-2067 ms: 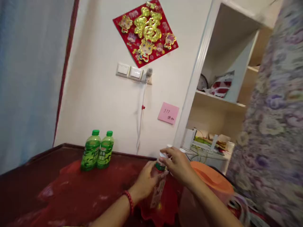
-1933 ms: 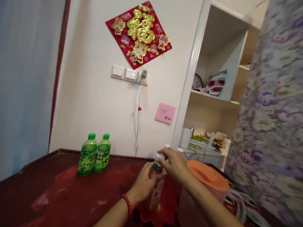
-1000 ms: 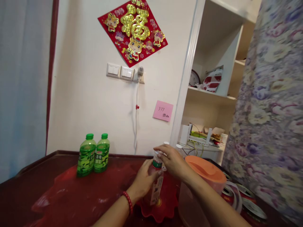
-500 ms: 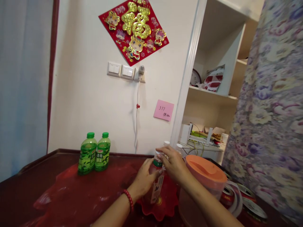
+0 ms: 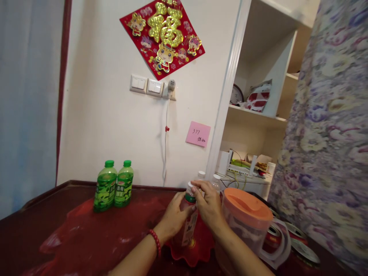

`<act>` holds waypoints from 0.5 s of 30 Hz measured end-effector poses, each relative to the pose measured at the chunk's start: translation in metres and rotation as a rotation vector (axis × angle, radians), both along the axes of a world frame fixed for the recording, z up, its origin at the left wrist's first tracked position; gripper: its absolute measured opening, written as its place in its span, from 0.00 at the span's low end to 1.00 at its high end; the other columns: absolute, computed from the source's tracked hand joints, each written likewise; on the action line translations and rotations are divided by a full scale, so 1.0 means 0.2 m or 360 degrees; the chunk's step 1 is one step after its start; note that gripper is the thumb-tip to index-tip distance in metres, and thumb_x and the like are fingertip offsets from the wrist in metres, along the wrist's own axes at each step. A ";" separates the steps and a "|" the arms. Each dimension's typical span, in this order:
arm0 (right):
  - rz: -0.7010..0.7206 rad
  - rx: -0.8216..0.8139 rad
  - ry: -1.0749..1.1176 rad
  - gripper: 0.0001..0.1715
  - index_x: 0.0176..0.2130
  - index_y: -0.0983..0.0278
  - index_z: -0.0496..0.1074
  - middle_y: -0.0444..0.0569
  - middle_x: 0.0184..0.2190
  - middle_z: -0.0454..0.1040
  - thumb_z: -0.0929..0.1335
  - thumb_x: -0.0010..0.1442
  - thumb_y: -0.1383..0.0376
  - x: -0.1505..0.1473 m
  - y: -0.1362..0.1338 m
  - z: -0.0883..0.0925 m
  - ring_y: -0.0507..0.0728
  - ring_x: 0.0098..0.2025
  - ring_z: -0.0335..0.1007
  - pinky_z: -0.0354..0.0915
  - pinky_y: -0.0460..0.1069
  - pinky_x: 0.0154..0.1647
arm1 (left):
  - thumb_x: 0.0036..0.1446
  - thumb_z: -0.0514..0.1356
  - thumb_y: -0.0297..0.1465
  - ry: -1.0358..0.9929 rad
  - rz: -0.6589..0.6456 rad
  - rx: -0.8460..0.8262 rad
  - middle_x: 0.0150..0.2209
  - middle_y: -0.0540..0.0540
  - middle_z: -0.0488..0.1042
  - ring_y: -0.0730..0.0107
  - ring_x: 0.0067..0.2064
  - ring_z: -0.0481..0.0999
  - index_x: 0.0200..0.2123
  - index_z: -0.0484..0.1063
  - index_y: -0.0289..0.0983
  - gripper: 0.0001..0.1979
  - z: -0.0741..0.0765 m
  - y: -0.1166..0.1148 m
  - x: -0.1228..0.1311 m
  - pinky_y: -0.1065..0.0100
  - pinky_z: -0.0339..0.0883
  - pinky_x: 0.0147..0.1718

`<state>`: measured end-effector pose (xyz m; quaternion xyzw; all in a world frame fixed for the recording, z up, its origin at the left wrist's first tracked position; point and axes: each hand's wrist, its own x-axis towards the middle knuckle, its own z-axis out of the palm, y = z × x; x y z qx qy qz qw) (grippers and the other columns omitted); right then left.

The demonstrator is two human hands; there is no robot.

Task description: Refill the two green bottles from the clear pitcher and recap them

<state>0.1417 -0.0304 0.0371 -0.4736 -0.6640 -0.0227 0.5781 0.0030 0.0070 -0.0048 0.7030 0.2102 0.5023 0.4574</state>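
Okay, right hand (image 5: 209,204) has swivelled on the white screw cap (image 5: 189,185) it's pinching — left hand (image 5: 174,216) wrapped round the labelled drink bottle (image 5: 188,231) — so twisting looks underway.

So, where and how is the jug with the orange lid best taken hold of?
Probably by its handle, with the right hand coming in from the right: the jug stands upright, and the handle juts out on that side as a large open loop. Cans stand close beside it, so the approach would want care.
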 end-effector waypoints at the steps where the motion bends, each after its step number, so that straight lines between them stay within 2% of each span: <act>1: -0.0009 0.0011 0.0037 0.20 0.45 0.65 0.80 0.55 0.43 0.76 0.64 0.66 0.55 0.00 0.00 0.00 0.60 0.48 0.73 0.68 0.54 0.51 | 0.56 0.68 0.41 -0.0002 -0.0003 -0.0006 0.54 0.37 0.74 0.48 0.57 0.72 0.55 0.75 0.36 0.25 0.00 0.00 0.00 0.53 0.63 0.59; 3: -0.0007 0.0014 0.0084 0.20 0.44 0.64 0.80 0.54 0.42 0.76 0.65 0.66 0.54 -0.01 0.00 -0.01 0.60 0.47 0.73 0.68 0.54 0.50 | 0.56 0.68 0.41 -0.0008 -0.0010 -0.0009 0.54 0.37 0.74 0.48 0.57 0.72 0.54 0.75 0.36 0.25 0.00 -0.01 0.00 0.53 0.63 0.59; 8: 0.0074 -0.0023 0.0139 0.22 0.46 0.63 0.79 0.53 0.47 0.77 0.60 0.69 0.56 -0.01 0.01 -0.01 0.59 0.52 0.72 0.66 0.54 0.55 | 0.57 0.68 0.45 0.0015 0.0004 0.0022 0.52 0.38 0.74 0.48 0.56 0.73 0.55 0.75 0.36 0.27 0.00 0.00 0.00 0.53 0.64 0.59; 15: 0.0008 -0.0015 0.0198 0.21 0.42 0.63 0.80 0.53 0.41 0.76 0.65 0.65 0.52 -0.02 0.01 -0.01 0.60 0.45 0.72 0.67 0.54 0.49 | 0.57 0.68 0.43 -0.0015 0.0002 -0.0010 0.54 0.36 0.75 0.48 0.56 0.73 0.54 0.75 0.36 0.26 -0.01 0.01 0.00 0.52 0.64 0.59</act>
